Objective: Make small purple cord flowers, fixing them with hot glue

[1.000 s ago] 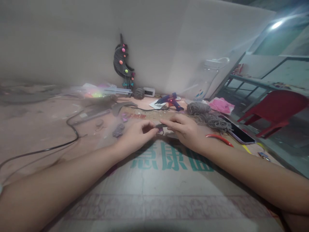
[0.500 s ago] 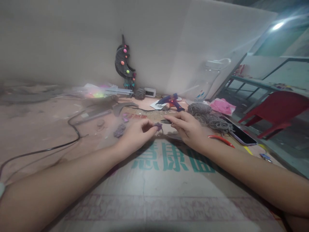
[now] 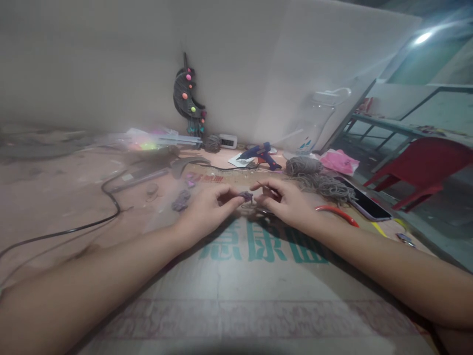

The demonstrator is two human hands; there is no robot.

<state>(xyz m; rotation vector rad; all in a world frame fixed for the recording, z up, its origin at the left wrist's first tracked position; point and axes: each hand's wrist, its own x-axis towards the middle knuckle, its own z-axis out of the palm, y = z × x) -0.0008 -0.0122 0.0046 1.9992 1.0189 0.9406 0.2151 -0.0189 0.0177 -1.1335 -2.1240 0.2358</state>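
Note:
Near the middle of the cardboard, my left hand [image 3: 210,207] pinches a small purple-grey yarn piece [image 3: 246,196] between thumb and forefinger. A loose end seems to hang below the piece. Just right of it is my right hand [image 3: 283,199], thumb and forefinger apart, with nothing distinct between them. A red-handled tool [image 3: 338,215] lies by my right wrist; its other end is partly hidden under the hand. Left of my left hand rests a purple-grey knotted yarn clump [image 3: 181,200], and small purple bits [image 3: 190,180] lie behind it.
A blue glue gun [image 3: 256,154] rests behind my hands. Grey yarn [image 3: 321,180], a phone [image 3: 369,201] and a pink bag [image 3: 339,161] lie to the right. A plastic jug [image 3: 320,121] stands by the wall. A black cord [image 3: 74,230] crosses the left side.
My right thumb and forefinger have spread, and the dark pointed thing seen at their tips is no longer visible there. My left hand still holds the yarn piece.

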